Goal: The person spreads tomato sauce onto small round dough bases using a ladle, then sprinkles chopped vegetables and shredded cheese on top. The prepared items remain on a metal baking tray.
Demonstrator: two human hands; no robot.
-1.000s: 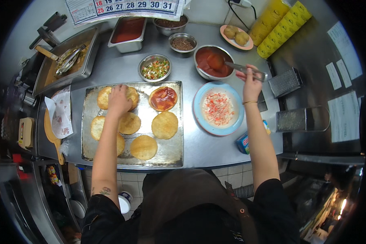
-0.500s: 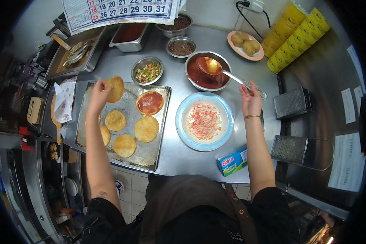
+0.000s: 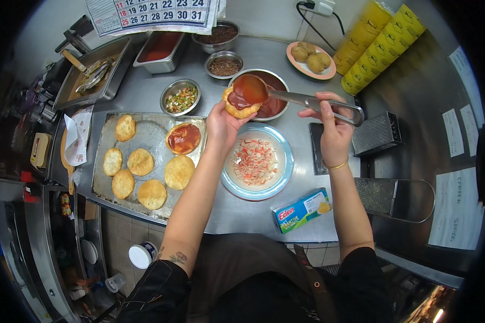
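My left hand [image 3: 224, 128] holds a small round flatbread [image 3: 235, 111] from below, its golden edge showing around red sauce. My right hand [image 3: 333, 129] grips the handle of a metal ladle [image 3: 303, 99], whose sauce-covered bowl rests on or just over the bread; contact cannot be told. Both are above the near left rim of a steel bowl [image 3: 287, 95] of red sauce. On the left lies a metal baking tray [image 3: 152, 128] with several plain rounds and one sauced flatbread [image 3: 184, 138]. Below my hands stands a blue-rimmed plate [image 3: 286, 175] of shredded red and white pieces.
A steel bowl of chopped vegetables [image 3: 181, 100] and a bowl of brown filling [image 3: 223, 67] stand behind. A blue box [image 3: 303, 211] lies near the front edge. Right are a box grater [image 3: 377, 133], a flat grater [image 3: 377, 195] and a plate of potatoes [image 3: 328, 70].
My left hand has carried a flatbread from the tray rightward to the sauce bowl. The ladle has risen out of the bowl and moved left over the bread, where red sauce now shows.
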